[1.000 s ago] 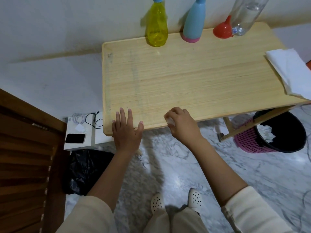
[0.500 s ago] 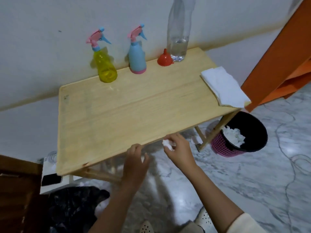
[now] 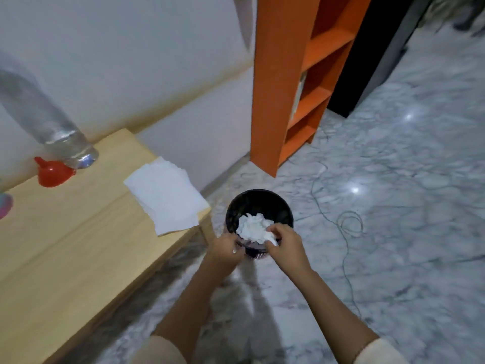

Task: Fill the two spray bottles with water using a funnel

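Funnel (image 3: 53,174) is sitting on the table (image 3: 78,245); both hands, left (image 3: 225,252) and right (image 3: 287,248), are hovering over the bin (image 3: 258,206), fingers curled, grip unclear.

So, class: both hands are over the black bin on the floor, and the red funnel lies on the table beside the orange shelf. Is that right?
Not quite. In the head view the red funnel lies beside the clear water bottle on the table, not the orange shelf. Both hands, left and right, are over the black bin.

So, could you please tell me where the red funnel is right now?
In the head view the red funnel sits at the far left, on the wooden table, right beside the base of the clear water bottle.
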Tool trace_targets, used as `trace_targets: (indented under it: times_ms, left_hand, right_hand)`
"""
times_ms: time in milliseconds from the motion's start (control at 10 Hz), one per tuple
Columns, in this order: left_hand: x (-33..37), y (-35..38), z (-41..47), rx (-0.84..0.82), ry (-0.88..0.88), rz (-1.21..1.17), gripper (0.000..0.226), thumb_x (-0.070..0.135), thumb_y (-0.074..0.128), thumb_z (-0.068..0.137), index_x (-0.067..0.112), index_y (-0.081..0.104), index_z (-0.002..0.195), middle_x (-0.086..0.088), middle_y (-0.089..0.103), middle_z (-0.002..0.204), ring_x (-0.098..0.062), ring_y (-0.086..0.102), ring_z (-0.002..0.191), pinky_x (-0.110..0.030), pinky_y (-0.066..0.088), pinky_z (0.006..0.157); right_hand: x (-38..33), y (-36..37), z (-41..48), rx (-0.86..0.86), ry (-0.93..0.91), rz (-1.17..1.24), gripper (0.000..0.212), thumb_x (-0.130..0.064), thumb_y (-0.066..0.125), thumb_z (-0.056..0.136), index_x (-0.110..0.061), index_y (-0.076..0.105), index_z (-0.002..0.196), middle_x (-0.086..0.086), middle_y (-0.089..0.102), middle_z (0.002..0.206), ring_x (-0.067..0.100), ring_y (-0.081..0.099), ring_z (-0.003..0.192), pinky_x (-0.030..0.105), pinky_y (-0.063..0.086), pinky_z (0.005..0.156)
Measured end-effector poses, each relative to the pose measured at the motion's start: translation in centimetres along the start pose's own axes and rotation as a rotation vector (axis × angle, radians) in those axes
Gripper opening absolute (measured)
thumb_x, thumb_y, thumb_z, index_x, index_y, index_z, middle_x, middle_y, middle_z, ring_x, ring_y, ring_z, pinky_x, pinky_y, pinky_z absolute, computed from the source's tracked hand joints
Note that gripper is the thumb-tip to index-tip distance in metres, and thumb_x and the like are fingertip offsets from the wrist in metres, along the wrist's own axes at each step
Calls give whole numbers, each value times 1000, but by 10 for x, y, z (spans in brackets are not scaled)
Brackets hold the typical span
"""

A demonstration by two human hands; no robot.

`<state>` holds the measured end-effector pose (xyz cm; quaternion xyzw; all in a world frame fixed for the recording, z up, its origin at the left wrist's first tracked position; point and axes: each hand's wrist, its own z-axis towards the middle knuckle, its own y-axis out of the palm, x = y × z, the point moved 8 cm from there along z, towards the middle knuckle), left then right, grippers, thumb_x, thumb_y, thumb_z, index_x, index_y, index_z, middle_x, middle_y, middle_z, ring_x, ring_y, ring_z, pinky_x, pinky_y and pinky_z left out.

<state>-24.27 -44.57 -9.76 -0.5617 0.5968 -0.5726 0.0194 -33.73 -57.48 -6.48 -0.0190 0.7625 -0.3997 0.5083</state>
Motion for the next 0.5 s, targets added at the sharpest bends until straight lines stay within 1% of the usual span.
trace_targets:
  times_ms: [100, 200, 300, 400, 500]
  left_hand:
    - [38, 1, 78, -66, 33, 72, 35, 24, 52, 91, 1, 57, 118, -15, 56, 116, -29, 53, 107, -27, 37, 80]
    - [60, -4, 132, -63, 59, 67, 25, 15, 53, 87, -8, 57, 96, -26, 55, 92, -39, 53, 89, -40, 41, 74]
    - [81, -6, 188, -63, 138, 121, 20, 14, 53, 89, 6, 43, 73, -3, 38, 72, -19, 40, 68, -31, 32, 65]
    - [91, -7, 235, -123, 141, 151, 19, 15, 52, 90, 11, 40, 76, -8, 39, 77, -18, 37, 69, -30, 28, 65]
    - [89, -10, 257, -135, 97, 139, 13, 14, 51, 89, 12, 43, 79, -11, 41, 81, -18, 39, 71, -29, 29, 64]
  right_hand:
    - [26, -30, 53, 18, 81, 21, 24, -4, 59, 81, -5, 61, 105, 10, 58, 105, 15, 51, 87, 19, 35, 72]
    - [38, -43, 96, 44, 113, 27, 21, -3, 59, 80, -3, 61, 101, 12, 59, 102, 18, 50, 85, 23, 36, 71]
    - [52, -46, 155, 31, 178, 19, 17, -7, 58, 84, -3, 60, 99, 8, 55, 98, 17, 46, 87, 22, 32, 72]
    - [61, -43, 203, -14, 201, -3, 14, -14, 64, 87, -10, 55, 97, 4, 54, 93, 19, 49, 86, 22, 35, 72]
    - [74, -42, 223, 1, 293, 36, 33, -15, 66, 85, -5, 58, 115, 9, 63, 109, 22, 60, 99, 22, 45, 80]
